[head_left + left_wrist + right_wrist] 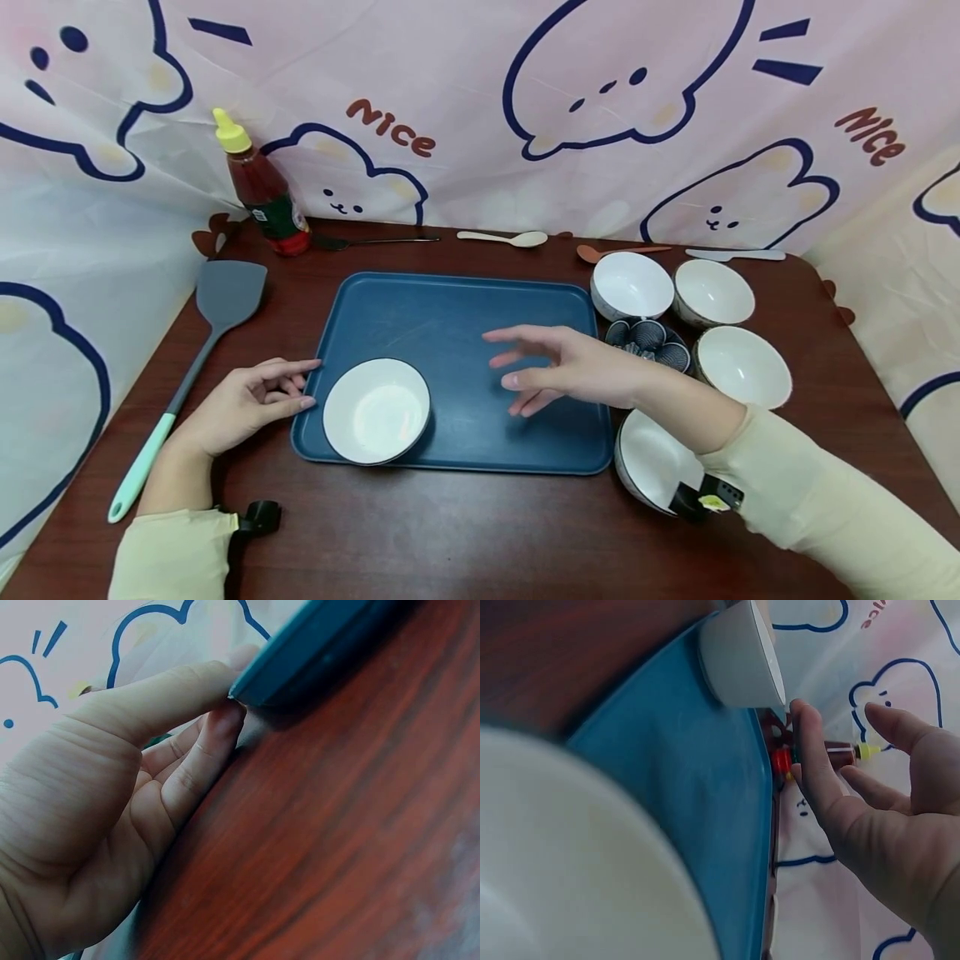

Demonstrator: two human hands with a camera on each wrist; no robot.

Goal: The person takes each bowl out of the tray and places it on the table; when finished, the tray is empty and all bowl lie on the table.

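Observation:
A blue tray (465, 350) lies on the table with a white bowl (377, 411) at its front left. My left hand (251, 402) holds the tray's left edge, thumb and fingers at the rim; the left wrist view shows the fingers (187, 776) curled just below it. Over the tray's right half hovers my right hand (558, 367), fingers spread and holding nothing. In the right wrist view that hand (889, 810) appears apart from the bowl (739, 656). Right of the tray stand several more bowls (632, 287), one partly hidden by my right forearm.
Dark ribbed, cup-like items (647, 337) sit among the right-hand bowls. A grey spatula (228, 296) lies at left, near a red sauce bottle (273, 196). Along the back lie a dark fork (375, 242), a white spoon (517, 239), a brown spoon (600, 252) and a knife (738, 254).

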